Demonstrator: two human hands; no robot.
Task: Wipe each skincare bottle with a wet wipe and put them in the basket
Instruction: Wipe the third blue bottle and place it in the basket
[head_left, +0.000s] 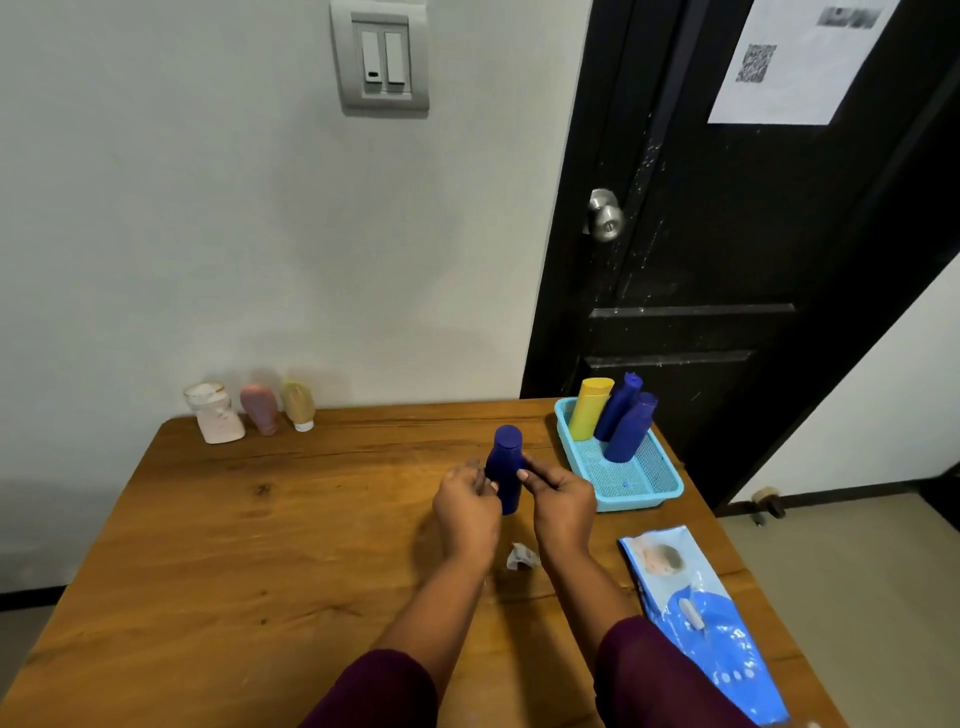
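Three plastic bottles already stand in the light-blue mesh basket (655, 492), a fourth dark-blue bottle (505, 470) is pinched upright between the fingers (523, 475) of both hands, and three pale bottles (260, 410) by the wall wait on the wooden tabletop (260, 545).

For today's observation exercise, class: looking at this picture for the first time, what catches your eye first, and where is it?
First, the dark blue bottle standing upright mid-table, held between the left hand and right hand. Next, the light blue basket at the table's right edge, already holding a yellow bottle and two blue bottles. Three pale bottles wait by the wall at the far left, and a wet wipe pack lies near right.
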